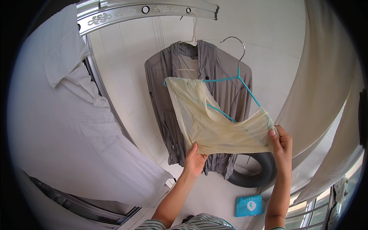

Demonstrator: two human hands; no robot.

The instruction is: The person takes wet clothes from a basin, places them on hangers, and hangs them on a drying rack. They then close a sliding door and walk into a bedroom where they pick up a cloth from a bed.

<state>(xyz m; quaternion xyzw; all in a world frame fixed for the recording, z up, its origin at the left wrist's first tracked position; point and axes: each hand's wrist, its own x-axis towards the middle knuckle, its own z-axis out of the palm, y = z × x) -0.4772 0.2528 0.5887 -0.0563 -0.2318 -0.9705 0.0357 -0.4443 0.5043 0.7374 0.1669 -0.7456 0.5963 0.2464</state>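
Observation:
A thin pale-yellow garment point(212, 135) hangs over a teal clothes hanger point(250, 92) with a metal hook point(243, 49). The hook hangs on nothing. At the lower left, my left hand point(196, 162) pinches the garment's hem, thumb in front. My right hand point(281, 141) grips the right end of the hanger together with the cloth over it. The hanger's left tip shows at the garment's upper left corner. Close behind is a grey button shirt point(159, 86) on a white hanger point(195, 31).
The white hanger's hook sits in a hole of a patterned metal rail point(123, 15). White cloth point(86, 138) hangs at left, a beige curtain point(310, 86) at right. A black rubber ring point(267, 169) and a blue packet point(248, 206) lie on the tiled floor. Metal railings point(313, 210) stand lower right.

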